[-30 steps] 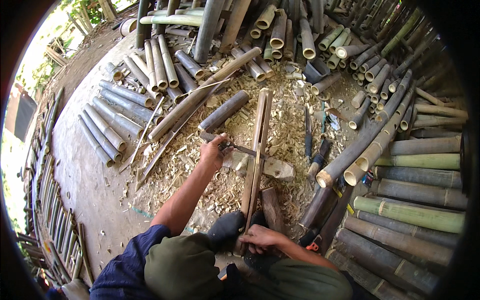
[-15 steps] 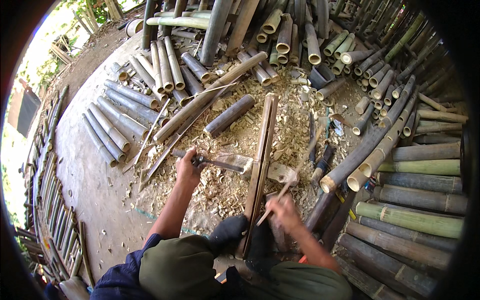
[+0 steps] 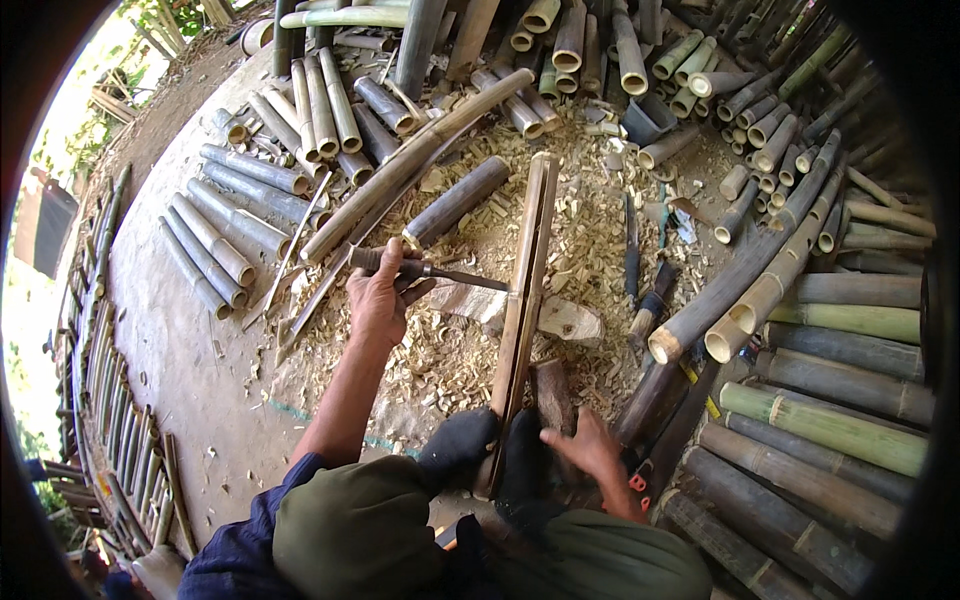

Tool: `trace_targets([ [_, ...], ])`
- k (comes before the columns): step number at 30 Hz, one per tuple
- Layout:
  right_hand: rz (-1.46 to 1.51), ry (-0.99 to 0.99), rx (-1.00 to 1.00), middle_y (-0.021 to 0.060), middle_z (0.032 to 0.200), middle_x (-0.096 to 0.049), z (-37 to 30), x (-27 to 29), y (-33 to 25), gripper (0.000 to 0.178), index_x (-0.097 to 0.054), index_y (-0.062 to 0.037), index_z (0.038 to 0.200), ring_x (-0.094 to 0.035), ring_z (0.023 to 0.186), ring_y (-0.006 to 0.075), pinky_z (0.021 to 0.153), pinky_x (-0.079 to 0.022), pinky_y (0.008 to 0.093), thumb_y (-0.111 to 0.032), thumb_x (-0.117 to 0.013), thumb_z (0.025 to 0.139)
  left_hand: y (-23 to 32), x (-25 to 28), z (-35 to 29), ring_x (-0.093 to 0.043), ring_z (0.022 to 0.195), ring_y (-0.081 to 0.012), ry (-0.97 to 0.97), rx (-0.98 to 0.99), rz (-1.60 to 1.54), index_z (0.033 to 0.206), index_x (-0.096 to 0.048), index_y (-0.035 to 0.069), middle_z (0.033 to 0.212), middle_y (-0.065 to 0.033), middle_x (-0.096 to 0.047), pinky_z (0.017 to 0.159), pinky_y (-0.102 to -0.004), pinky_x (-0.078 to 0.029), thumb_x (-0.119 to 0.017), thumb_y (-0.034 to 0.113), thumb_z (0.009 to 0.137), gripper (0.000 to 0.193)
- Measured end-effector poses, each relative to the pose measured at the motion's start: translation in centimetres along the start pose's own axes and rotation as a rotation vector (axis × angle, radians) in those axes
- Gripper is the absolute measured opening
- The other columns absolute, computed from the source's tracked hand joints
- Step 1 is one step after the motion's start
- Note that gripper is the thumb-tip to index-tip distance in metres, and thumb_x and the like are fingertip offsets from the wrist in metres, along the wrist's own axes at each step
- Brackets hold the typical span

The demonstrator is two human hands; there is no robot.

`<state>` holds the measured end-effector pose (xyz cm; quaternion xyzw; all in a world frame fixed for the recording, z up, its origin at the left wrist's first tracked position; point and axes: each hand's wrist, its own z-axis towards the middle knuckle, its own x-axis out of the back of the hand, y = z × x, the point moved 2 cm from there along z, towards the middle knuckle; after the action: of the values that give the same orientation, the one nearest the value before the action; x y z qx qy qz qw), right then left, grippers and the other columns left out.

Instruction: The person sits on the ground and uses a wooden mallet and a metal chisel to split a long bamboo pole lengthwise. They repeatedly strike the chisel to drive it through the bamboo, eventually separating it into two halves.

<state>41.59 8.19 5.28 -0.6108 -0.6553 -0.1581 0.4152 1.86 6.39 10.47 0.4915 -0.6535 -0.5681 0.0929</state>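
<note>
The floor (image 3: 240, 390) spreads beneath everything, pale and bare on the left, strewn with wood shavings (image 3: 585, 220) around the work. A stack of bamboo poles (image 3: 830, 428), mostly grey-brown with a few green, fills the right side. A long brown pole (image 3: 430, 148) lies slantwise on the left, a short dark piece of bamboo (image 3: 458, 200) beside it.

In the middle, a slotted pole (image 3: 511, 340) runs away from the person, its lower end between two dark-covered feet (image 3: 458, 447). It crosses over a pale wood block (image 3: 570, 321); a brown log stub (image 3: 552, 395) sits just right of its lower half.

The left hand (image 3: 380, 300) has its fingers closed around the handle of a chisel-like tool (image 3: 440, 272). The blade points right and reaches the slotted pole's left side; whether the tip touches, I cannot tell. The right hand (image 3: 592, 450), near the log stub, is loosely open with its thumb apart, nothing visible in it.
</note>
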Motion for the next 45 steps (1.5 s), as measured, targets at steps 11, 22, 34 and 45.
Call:
trace_targets([
  [11, 0.808, 0.019, 0.028, 0.0179, 0.116, -0.066, -2.1, -1.5, 4.8, 0.075, -0.052, 0.005, 0.134, -0.066, 0.093, 0.0246, 0.083, -0.053, 0.0392, -0.037, -0.079, 0.077, -1.2, -2.8, 0.0, -0.076, 0.086, -0.0222, -0.198, -0.181, 0.207, 0.106, -0.066, 0.001, 0.096, -0.0145, -0.075, 0.079, -0.0393, -0.067, -0.078, 0.022, 0.094, 0.028],
  [22, 0.601, 0.354, 0.548, 0.0206, 0.129, -0.061, -3.9, 20.6, -7.3, 0.087, -0.043, 0.0066, 0.145, -0.06, 0.119, 0.0282, 0.107, -0.045, 0.0411, -0.023, -0.084, 0.074, -1.3, -8.0, -0.9, -0.07, 0.07, -0.0131, -0.356, -0.413, 0.625, 0.088, -0.072, 0.005, 0.076, -0.0073, -0.074, 0.062, -0.0312, -0.057, -0.085, 0.03, 0.086, 0.028],
  [34, -0.359, 0.319, 0.634, 0.0301, 0.111, -0.07, -0.2, 29.1, -20.8, 0.082, -0.039, 0.0015, 0.146, -0.072, 0.1, 0.0395, 0.094, -0.057, 0.0468, -0.025, -0.08, 0.08, -2.4, -12.0, 0.0, -0.065, 0.062, -0.0153, -0.326, -0.46, 0.785, 0.091, -0.073, 0.0, 0.073, -0.0112, -0.073, 0.062, -0.0381, -0.052, -0.083, 0.033, 0.088, 0.035],
  [45, -0.179, 0.282, 0.616, 0.0342, 0.102, -0.068, 1.2, 27.0, -19.6, 0.061, -0.048, 0.0004, 0.132, -0.072, 0.092, 0.0438, 0.083, -0.057, 0.0524, -0.021, -0.076, 0.083, -3.6, -13.8, -0.4, -0.074, 0.075, -0.0234, -0.359, -0.535, 0.807, 0.101, -0.075, 0.0, 0.084, -0.017, -0.076, 0.072, -0.0423, -0.057, -0.078, 0.019, 0.083, 0.026],
])
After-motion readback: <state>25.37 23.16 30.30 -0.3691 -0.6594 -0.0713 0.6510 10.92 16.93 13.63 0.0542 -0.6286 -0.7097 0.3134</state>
